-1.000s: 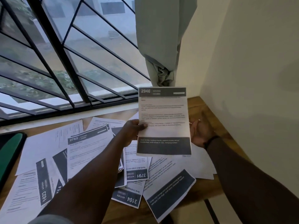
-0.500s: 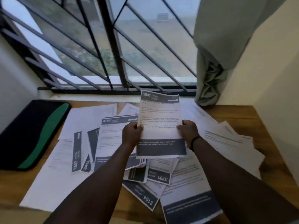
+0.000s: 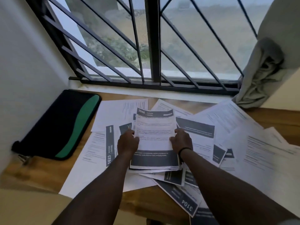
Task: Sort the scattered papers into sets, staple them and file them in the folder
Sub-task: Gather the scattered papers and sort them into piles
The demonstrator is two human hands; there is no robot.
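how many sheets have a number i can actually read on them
3: sheet 2946 held by the left hand and right hand; sheet 1623 left of it; sheet 3104 nearest the camera. Others may be hidden.

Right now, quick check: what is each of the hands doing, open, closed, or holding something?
Left hand: grips the left edge of sheet 2946.
Right hand: grips the right edge of the same sheet.

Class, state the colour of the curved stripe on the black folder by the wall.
Green, seen in the head view: the stripe runs lengthwise along the folder.
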